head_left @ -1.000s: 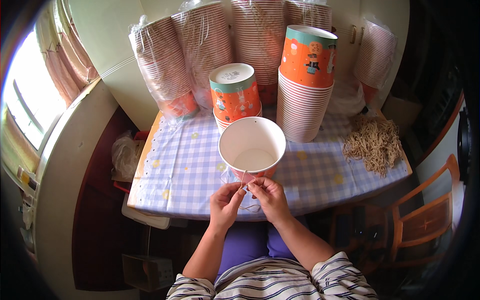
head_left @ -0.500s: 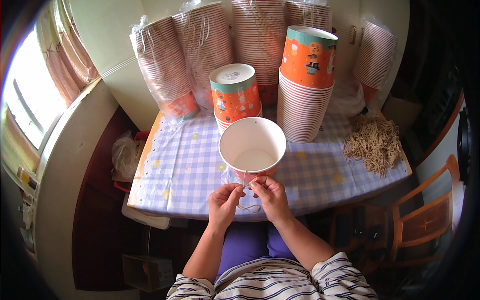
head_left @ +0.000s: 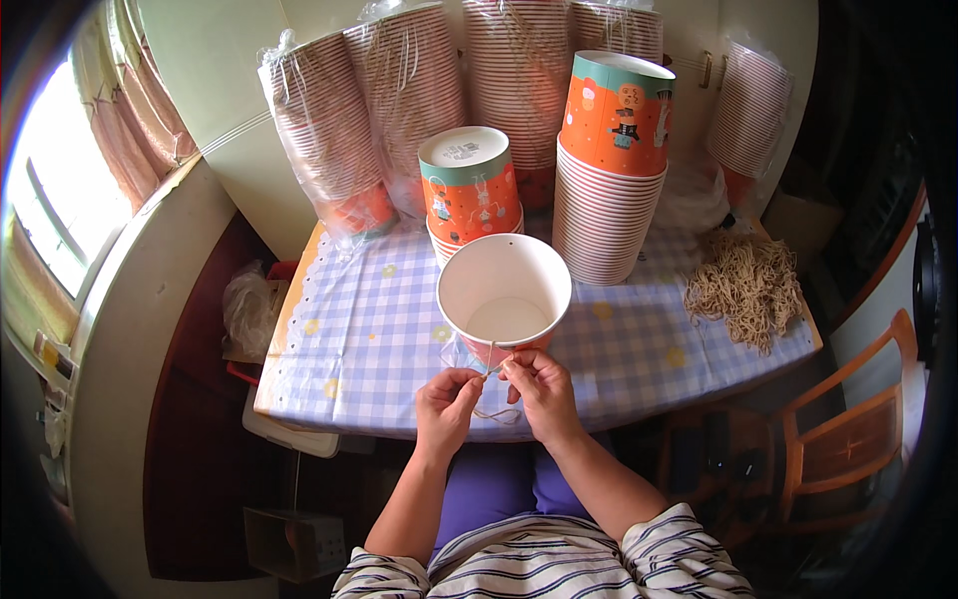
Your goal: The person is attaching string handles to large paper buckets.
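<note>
An upright paper bucket (head_left: 504, 290), white inside and orange outside, stands near the table's front edge. A thin beige string (head_left: 496, 415) runs from the bucket's near rim down to my fingers, and a loop of it hangs below them. My left hand (head_left: 446, 404) pinches the string between thumb and fingers. Just beside it, my right hand (head_left: 539, 391) pinches the string too, thumb and forefinger closed. Both hands are in front of the bucket, their fingertips almost touching. Whether the string is knotted is too small to tell.
Behind the bucket stand a short stack of upside-down buckets (head_left: 469, 195) and a taller stack (head_left: 611, 200). Bagged stacks (head_left: 329, 130) line the back. A heap of beige strings (head_left: 746, 290) lies at the right of the checked tablecloth (head_left: 369, 329). A wooden chair (head_left: 848, 449) stands at right.
My fingers have shifted slightly on the string, the right hand's lower fingers curling a little. The bucket stays in place.
</note>
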Demonstrator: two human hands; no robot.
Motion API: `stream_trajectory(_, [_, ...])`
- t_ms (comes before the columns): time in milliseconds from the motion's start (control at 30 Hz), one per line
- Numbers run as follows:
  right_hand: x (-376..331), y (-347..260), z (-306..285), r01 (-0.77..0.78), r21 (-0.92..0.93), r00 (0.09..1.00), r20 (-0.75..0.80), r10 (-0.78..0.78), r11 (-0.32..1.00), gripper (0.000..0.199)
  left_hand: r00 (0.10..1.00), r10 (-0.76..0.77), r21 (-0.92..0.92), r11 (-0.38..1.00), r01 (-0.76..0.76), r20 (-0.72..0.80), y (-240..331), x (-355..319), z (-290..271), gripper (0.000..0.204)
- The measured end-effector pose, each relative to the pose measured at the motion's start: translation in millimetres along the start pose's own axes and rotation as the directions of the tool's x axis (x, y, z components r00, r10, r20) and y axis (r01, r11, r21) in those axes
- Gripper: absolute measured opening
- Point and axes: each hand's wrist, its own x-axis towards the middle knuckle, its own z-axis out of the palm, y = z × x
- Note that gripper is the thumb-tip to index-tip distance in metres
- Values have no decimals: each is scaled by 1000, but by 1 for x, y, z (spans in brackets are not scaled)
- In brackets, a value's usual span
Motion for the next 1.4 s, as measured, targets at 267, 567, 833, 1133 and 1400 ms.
stream_trajectory(267, [1, 2, 1, 6, -4, 1000, -16, -6, 1000, 12, 998, 57, 55, 997, -56, -7, -4, 0, -3, 7])
stream_trajectory(567, [-1, 7, 1, 29, -31, 998, -57, -31, 999, 13, 1000, 17, -39, 999, -17, 5, -9, -5, 0, 7])
stream_trajectory(833, [-6, 13, -13, -92, -26, 996, 9, 93, 995, 17, 998, -50, -85, 995, 47, -33, -19, -24, 3, 12])
stream_trajectory(1133, [-13, 20, -4, 11, -58, 988, 153, -2, 998, 16, 1000, -26, -107, 994, 27, 11, -28, -35, -1, 12])
stream_trajectory(1400, [-8, 10, 9, -21, 55, 1000, 18, 20, 998, 13, 997, 71, 83, 994, -71, 0, -20, -41, 8, 6])
